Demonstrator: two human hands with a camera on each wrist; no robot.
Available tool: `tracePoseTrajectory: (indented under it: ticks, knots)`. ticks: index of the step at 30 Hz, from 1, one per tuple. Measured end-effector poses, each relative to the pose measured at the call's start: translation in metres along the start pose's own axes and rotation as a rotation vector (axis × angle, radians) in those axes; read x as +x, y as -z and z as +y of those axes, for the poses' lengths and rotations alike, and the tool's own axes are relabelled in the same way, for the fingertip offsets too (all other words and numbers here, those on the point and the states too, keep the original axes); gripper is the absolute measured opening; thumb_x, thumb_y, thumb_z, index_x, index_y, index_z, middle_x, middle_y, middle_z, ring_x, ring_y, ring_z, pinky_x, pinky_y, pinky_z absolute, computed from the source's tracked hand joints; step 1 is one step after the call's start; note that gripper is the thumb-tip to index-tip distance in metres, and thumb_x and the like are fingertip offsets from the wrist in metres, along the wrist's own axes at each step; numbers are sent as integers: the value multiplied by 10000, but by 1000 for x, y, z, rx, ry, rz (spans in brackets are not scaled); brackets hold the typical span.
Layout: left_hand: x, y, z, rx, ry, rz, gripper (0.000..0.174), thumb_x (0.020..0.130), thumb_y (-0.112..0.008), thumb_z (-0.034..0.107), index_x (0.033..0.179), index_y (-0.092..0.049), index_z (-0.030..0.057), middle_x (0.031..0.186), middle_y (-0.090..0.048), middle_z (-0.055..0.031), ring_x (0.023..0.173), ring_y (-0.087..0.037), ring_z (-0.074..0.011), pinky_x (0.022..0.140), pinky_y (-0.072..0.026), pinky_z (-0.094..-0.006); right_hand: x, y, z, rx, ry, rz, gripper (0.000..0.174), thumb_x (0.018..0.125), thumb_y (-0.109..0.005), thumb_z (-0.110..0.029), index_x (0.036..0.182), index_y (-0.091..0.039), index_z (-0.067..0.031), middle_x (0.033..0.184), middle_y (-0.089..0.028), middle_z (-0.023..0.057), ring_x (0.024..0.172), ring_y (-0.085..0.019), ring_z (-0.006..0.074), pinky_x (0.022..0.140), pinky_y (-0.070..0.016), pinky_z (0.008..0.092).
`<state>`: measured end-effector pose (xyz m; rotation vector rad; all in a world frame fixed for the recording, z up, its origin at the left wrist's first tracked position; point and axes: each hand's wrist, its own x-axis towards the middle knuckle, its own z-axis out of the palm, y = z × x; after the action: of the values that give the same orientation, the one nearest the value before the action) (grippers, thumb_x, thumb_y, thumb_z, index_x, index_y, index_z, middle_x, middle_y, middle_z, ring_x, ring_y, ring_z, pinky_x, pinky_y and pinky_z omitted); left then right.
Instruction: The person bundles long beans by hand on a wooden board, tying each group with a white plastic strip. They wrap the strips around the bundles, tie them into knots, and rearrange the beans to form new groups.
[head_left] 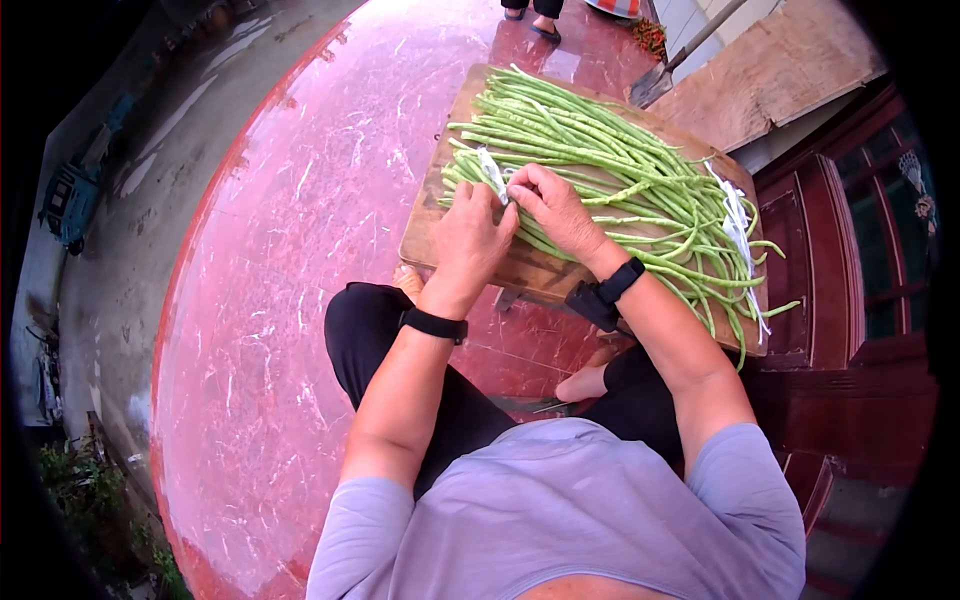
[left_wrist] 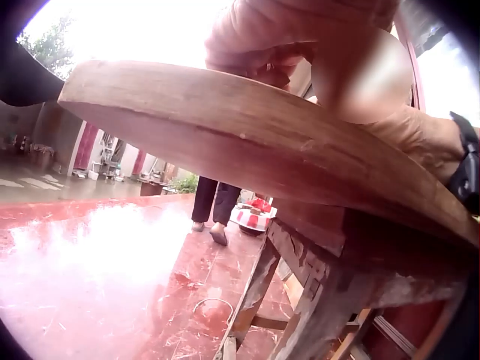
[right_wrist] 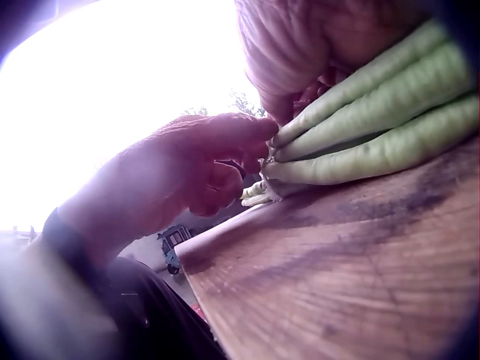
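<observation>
1. Your long green beans (head_left: 600, 150) lie across the wooden tabletop (head_left: 537, 272); a white strip (head_left: 490, 168) sits at its left end.
2. Your right hand (head_left: 560, 215), over the tabletop's near-left part, pinches that strip; your left hand (head_left: 468, 238) bends beside it, fingers' grip unclear.
3. A second strip (head_left: 738, 220) lies at the tabletop's right end; a shovel (head_left: 655, 85) leans beyond its far side.

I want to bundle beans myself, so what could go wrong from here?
The white strip, handled by the left hand and right hand near one end of the green beans, might slip loose or, if pulled hard, bruise them. At the other end, some bean tips poke past the edge of the wooden tabletop, so a knock could snap or shift them.
</observation>
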<state>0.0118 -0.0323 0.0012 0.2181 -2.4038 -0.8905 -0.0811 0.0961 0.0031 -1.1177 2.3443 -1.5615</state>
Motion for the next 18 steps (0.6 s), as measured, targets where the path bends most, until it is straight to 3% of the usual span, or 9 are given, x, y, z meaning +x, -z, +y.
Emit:
tracePoseTrajectory:
  ticks: [6,18]
  knots:
    - [1,-13,-6,60,-28,34,141,856,-638,181,842,-564,62,869,-578,-131,727,-607,-359,608,-493,-443,0,-1,1,-26,21,2,105,911,-593,-101,924,-578,1,843,-611,102,786,-588,213,750,-477,331]
    - [-3,9,-17,-114,-41,-31,130,841,-597,159,830,-538,44,844,-561,-149,724,-599,-390,631,-481,-483,-1,7,-14,195,-97,-129,119,922,-618,-123,884,-597,-12,742,-568,-1,709,-500,74,654,-441,253]
